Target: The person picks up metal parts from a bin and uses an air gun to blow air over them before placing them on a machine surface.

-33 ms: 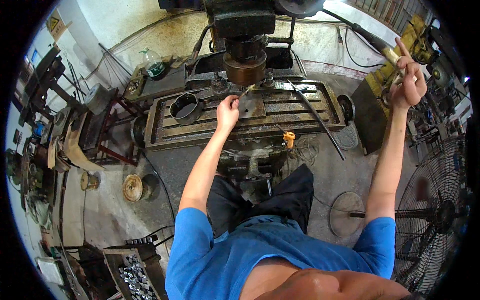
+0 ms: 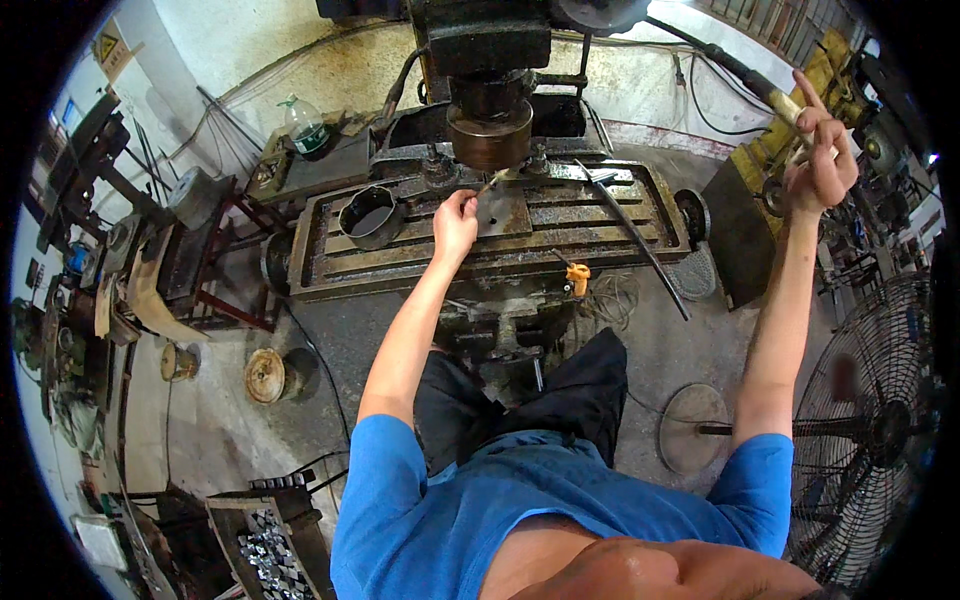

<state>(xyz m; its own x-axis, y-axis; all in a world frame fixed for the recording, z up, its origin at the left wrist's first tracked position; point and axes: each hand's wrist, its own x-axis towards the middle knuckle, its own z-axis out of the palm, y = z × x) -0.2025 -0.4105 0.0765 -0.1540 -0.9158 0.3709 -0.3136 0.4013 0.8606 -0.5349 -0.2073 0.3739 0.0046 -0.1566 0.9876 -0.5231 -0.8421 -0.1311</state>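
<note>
I stand at a rusty drilling machine with a slotted table (image 2: 400, 262). My left hand (image 2: 455, 222) reaches over the table and pinches a thin pale stick-like tool (image 2: 489, 183) whose tip points under the round spindle (image 2: 489, 135). A flat metal plate (image 2: 507, 212) lies on the table just right of that hand. My right hand (image 2: 820, 165) is raised high at the right, curled around the pale grip of a long lever (image 2: 785, 103), with the index finger sticking out.
A black pot (image 2: 368, 215) stands on the table's left part, and a long dark rod (image 2: 640, 240) lies across its right part. An orange piece (image 2: 578, 275) hangs at the front edge. A large floor fan (image 2: 880, 430) stands right; a crate of metal parts (image 2: 270, 545) sits lower left.
</note>
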